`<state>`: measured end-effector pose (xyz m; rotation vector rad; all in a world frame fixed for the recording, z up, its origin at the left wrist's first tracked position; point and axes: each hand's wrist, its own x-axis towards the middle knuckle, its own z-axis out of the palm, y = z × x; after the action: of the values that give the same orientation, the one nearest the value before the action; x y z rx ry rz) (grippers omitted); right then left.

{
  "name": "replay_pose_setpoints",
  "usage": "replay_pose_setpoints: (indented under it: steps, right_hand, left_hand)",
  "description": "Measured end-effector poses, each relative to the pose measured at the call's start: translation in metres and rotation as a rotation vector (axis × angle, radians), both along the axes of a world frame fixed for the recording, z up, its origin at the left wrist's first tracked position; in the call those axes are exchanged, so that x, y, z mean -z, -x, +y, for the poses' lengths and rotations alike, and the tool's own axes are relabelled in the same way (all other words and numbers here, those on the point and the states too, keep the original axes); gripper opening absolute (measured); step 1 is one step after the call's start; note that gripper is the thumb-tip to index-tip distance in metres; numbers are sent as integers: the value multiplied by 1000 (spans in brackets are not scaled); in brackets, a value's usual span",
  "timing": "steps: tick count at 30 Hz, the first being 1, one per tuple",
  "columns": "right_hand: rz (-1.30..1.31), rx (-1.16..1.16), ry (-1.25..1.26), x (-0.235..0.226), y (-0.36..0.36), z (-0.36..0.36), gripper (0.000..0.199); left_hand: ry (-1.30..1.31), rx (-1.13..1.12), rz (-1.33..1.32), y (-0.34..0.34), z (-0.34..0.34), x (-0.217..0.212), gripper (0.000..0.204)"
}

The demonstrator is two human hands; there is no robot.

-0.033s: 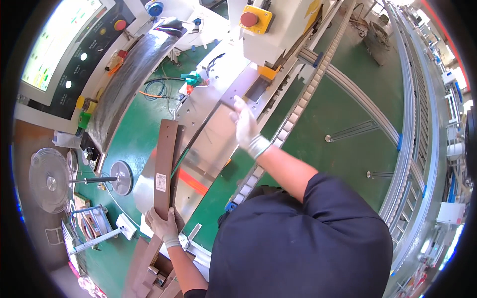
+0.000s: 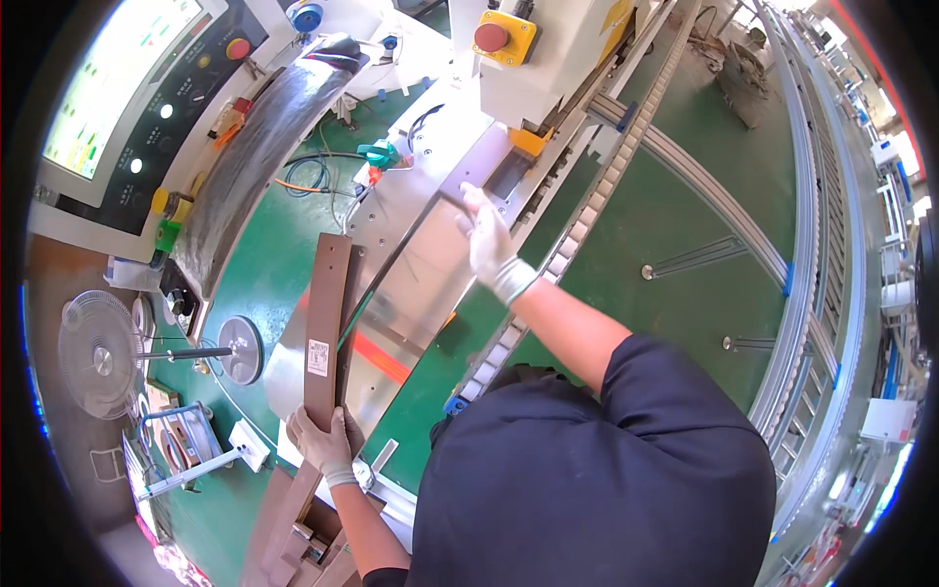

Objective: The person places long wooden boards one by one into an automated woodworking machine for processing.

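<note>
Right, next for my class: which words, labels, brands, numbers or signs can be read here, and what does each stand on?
None can be read clearly enough to quote.
White rectangular label on the long, flat brown bar: print too small.
Bright rectangular screen: characters too small and blurred.
Black button strip beside it: markings too tiny.

White label (image 2: 318, 358) on brown board (image 2: 329, 298): print seemingly too small to read; screen (image 2: 112, 83) likewise.

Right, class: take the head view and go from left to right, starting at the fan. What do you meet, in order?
Fan → brown board with the left hand on it → right hand → white box.
</note>
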<state>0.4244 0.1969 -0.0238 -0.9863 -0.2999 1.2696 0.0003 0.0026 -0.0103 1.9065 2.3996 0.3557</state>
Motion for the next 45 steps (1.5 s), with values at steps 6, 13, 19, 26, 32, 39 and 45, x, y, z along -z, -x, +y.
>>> replay_pose_setpoints:
  steps: [6,13,19,26,32,39,45]
  right_hand:
    - [175,85,74,-5,-60,14,54]
    - [30,12,-84,31,14,-74,35]
    - [64,-596,90,-15,84,-150,59]
    - [71,-568,112,-33,131,-113,73]
    - [-354,-479,-175,1,139,-125,74]
    - [-415,-470,-140,0,134,-120,68]
    - [-535,-396,-164,11,147,-123,62]
  left_hand:
    - [23,40,0,2,-4,-2,76]
    - [67,270,25,-23,-7,-12,80]
    - [78,227,185,-59,33,-22,88]
    - [34,257,-64,-91,79,-8,85]
    - [-21,343,12,-6,34,-4,71]
    - [-43,286,21,-1,42,2,66]
    - [-2,259,31,-3,44,3,63]
